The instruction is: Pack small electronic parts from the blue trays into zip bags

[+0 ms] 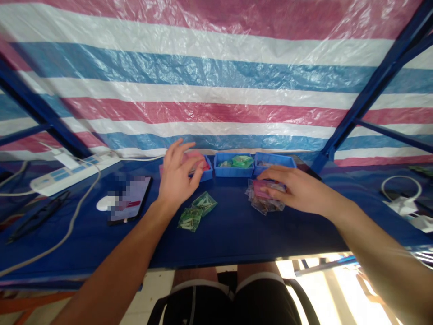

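Head, left hand (177, 178), right hand (297, 189), three blue trays (233, 164)

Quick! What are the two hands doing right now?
Left hand: open, holding nothing.
Right hand: on the plastic packets; can't tell if it's gripping them.

Left hand (177, 174) beside a blue plastic tray (206, 174), centre of frame; right hand (297, 189) on plastic packets (260, 203), right of centre.

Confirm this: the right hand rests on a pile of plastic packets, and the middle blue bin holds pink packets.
Wrong about the bin's contents. The head view shows the right hand resting on a pile of plastic packets, and the middle blue bin holding green packets, not pink.
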Available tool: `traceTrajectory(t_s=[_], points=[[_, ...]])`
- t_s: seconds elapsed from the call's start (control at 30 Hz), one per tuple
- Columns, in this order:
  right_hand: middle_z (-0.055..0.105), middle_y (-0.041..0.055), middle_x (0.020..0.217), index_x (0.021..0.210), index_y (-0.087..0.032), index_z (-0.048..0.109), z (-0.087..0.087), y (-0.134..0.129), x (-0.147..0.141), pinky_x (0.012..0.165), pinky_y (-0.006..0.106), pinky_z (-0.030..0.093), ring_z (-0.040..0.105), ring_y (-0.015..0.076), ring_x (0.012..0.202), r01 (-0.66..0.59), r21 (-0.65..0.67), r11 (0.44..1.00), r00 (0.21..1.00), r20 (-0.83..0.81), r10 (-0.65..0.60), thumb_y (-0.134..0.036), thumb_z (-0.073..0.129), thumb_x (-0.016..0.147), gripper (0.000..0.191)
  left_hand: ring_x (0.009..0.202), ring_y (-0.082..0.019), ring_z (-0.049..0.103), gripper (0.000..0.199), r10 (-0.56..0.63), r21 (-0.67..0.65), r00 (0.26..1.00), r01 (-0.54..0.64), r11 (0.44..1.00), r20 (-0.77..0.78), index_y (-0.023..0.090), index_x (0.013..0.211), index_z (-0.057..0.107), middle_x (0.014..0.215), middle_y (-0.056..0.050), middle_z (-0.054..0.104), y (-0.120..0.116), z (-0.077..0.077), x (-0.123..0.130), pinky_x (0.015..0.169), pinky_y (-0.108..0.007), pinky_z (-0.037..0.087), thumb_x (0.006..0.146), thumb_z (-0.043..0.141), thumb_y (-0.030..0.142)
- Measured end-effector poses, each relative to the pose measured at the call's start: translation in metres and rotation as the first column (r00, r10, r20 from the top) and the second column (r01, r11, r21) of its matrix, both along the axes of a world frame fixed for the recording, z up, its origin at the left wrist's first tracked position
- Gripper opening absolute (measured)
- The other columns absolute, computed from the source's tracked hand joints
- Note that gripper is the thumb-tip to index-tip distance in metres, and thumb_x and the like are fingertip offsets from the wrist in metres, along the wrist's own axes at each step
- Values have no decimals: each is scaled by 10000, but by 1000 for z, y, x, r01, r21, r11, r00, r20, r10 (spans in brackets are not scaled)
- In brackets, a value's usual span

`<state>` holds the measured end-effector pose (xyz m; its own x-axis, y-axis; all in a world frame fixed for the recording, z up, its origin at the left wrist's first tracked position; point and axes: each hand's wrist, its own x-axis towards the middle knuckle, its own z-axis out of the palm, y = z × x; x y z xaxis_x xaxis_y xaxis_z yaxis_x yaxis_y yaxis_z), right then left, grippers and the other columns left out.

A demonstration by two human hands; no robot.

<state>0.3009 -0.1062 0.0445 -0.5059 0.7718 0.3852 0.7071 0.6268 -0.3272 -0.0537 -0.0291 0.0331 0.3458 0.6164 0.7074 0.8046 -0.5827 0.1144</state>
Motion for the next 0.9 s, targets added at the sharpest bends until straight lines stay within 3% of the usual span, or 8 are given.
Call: traceTrajectory(t_s=[0.17,0.3,0.4,0.5,0.57,0.63,0.77,0.9], points=[[776,99,1366,1382,-322,754,-42,-18,19,1097,517,601,731,328,1267,-16,30,999,986,169,10,-260,645,1042,362,1453,-315,551,222,-406,-56,914,406,912,20,264,1159,793,1381,-103,717,-11,-12,30,1251,-601,455,1045,603,281],[820,67,1267,1304,-326,785,-48,-16,24,1034,472,622,766,296,1188,-13,66,998,988,153,3,-171,545,1057,378,1324,-279,639,207,-543,-97,838,546,832,49,260,1159,785,1245,-100,760,-15,-20,38,1195,-528,517,1055,608,237],[841,78,1153,1234,-312,813,-32,-9,21,933,455,631,792,310,1063,65,111,992,992,101,-76,-198,561,1047,334,1228,-265,682,216,-545,-130,836,548,826,63,251,1176,778,1204,-103,764,-14,-22,36,1155,-495,544,1072,588,247],[838,70,1118,1193,-305,823,-8,6,3,879,442,609,789,316,1002,95,122,988,995,-41,-90,-240,588,1044,286,1326,-289,658,291,-499,-157,863,504,849,71,240,1337,721,1336,-124,738,-14,-22,33,1216,-514,504,1084,595,309],[838,56,1119,1198,-304,824,5,22,-18,848,424,601,780,306,953,61,72,996,977,-208,-45,-273,642,1023,255,1443,-326,600,488,-464,-205,881,472,857,91,241,1528,591,1517,-143,658,-15,-22,33,1267,-545,461,1070,641,403],[840,47,1076,1159,-290,834,8,39,-42,781,397,586,756,278,861,11,5,1000,926,-378,-8,-347,684,1014,216,1465,-354,597,713,-435,-294,887,462,837,155,265,1662,423,1607,-149,595,-16,-23,33,1200,-533,537,1040,686,493],[825,31,994,1147,-281,810,-17,66,-84,667,343,547,693,212,710,-122,-144,982,800,-600,11,-450,682,1020,248,1214,-331,756,783,-346,-375,874,464,803,340,298,1678,375,1357,-122,755,-12,-28,32,794,-367,679,1006,731,483],[817,58,1064,1190,-288,785,-51,65,-94,780,387,600,749,254,875,-88,-133,987,766,-642,-18,-457,670,1037,256,968,-249,788,733,-311,-339,852,466,817,420,263,1620,470,1134,-78,769,-4,-34,32,785,-339,671,952,765,324]])
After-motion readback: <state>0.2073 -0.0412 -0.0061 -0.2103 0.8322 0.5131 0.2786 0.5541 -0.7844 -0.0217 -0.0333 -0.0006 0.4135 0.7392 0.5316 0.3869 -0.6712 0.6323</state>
